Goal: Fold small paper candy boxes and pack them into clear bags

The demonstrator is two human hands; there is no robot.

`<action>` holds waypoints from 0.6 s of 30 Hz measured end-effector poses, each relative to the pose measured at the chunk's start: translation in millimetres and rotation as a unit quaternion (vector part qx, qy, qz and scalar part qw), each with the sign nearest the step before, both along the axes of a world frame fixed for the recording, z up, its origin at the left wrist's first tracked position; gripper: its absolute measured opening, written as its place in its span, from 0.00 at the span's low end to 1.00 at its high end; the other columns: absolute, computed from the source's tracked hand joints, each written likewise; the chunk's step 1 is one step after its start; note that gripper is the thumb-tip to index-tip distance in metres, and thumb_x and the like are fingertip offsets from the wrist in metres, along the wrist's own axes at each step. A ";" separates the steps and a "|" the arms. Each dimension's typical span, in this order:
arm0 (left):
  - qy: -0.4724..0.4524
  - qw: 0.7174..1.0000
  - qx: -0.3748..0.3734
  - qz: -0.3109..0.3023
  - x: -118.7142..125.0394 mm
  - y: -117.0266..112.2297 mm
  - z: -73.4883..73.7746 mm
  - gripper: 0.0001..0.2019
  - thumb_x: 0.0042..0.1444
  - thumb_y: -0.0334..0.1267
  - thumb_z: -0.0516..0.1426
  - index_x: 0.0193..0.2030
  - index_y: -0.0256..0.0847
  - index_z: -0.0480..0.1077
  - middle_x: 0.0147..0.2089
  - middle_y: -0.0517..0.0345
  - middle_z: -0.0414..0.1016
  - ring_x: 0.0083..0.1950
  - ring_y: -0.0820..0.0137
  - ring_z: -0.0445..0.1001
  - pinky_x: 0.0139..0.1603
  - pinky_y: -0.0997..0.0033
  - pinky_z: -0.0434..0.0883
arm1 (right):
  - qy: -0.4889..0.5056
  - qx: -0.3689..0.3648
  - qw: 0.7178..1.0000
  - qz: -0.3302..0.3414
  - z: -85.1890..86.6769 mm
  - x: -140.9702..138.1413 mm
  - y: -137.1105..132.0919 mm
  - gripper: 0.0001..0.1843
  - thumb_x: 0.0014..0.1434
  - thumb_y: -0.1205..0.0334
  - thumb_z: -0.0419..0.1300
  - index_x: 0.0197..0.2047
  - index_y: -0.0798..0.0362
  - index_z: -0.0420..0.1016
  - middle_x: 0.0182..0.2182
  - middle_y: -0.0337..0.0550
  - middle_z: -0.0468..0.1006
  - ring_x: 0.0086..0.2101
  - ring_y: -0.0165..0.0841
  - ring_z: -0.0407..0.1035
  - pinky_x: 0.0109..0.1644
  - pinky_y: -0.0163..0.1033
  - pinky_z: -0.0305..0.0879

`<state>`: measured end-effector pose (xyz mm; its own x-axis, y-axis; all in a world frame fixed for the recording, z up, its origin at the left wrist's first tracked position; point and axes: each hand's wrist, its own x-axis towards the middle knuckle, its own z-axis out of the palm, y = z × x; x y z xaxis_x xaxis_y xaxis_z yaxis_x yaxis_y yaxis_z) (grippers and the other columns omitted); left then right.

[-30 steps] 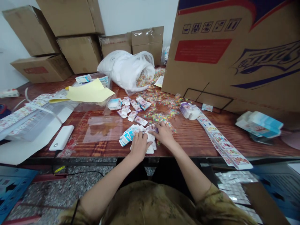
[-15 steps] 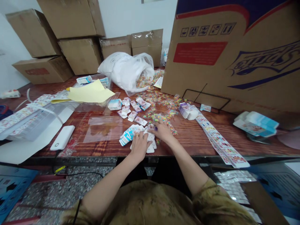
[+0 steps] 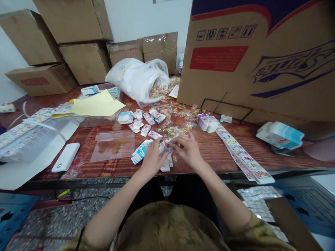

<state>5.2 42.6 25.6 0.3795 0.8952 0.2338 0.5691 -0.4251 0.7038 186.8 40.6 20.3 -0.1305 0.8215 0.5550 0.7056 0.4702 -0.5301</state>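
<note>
My left hand point(image 3: 152, 158) and my right hand point(image 3: 187, 149) are both pinched on one small printed paper packet point(image 3: 166, 146) held just above the wooden table's point(image 3: 214, 148) near edge. Under my left hand lies a fanned pile of flat blue-and-white packets point(image 3: 140, 152). Small coloured beads point(image 3: 174, 118) are scattered across the table just beyond my hands. More folded packets point(image 3: 146, 122) lie beyond the pile.
A white plastic bag point(image 3: 138, 78) spills beads at the back. A big printed carton point(image 3: 261, 59) stands at right, brown boxes point(image 3: 70, 45) at back left. A strip of printed cards point(image 3: 242, 153), a white power bank point(image 3: 65, 157), clear sleeves point(image 3: 113, 144) and yellow paper point(image 3: 96, 104) lie about.
Both hands have lifted from pressing on the pile and now pinch a small packet between them, slightly raised. The right hand has drawn back from the beads.
</note>
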 end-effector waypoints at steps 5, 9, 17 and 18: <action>-0.151 0.904 -0.370 -0.151 7.6 -6.3 21.2 0.18 0.56 0.52 0.57 0.35 0.36 0.72 0.28 0.55 0.76 0.27 0.69 0.73 0.32 0.69 0.71 | 0.030 0.034 0.996 0.075 21.6 -9.0 -31.9 0.08 0.64 0.68 0.55 0.33 0.50 0.70 0.28 0.34 0.78 0.30 0.29 0.71 0.65 0.50 0.49; -0.073 0.912 -0.375 -0.153 10.6 -9.7 15.9 0.20 0.50 0.54 0.60 0.23 0.38 0.68 0.17 0.60 0.69 0.18 0.72 0.67 0.22 0.74 0.65 | 0.008 -0.053 0.992 0.115 28.0 -1.2 -36.5 0.06 0.60 0.68 0.60 0.31 0.52 0.69 0.28 0.36 0.75 0.33 0.30 0.68 0.56 0.42 0.60; -0.130 0.939 -0.317 0.039 11.8 -20.6 15.9 0.27 0.25 0.51 0.71 0.31 0.36 0.73 0.26 0.54 0.78 0.27 0.64 0.75 0.28 0.68 0.71 | 0.286 -0.135 0.937 0.149 35.5 9.4 -50.0 0.16 0.55 0.55 0.67 0.44 0.53 0.73 0.39 0.40 0.73 0.33 0.26 0.67 0.37 0.31 0.64; -0.129 0.935 -0.328 0.042 12.3 -22.1 15.7 0.27 0.23 0.51 0.71 0.30 0.36 0.73 0.25 0.54 0.77 0.27 0.64 0.74 0.27 0.68 0.71 | 0.312 -0.163 0.920 0.173 33.2 8.2 -49.2 0.15 0.56 0.55 0.67 0.44 0.53 0.73 0.37 0.38 0.73 0.32 0.25 0.67 0.36 0.30 0.63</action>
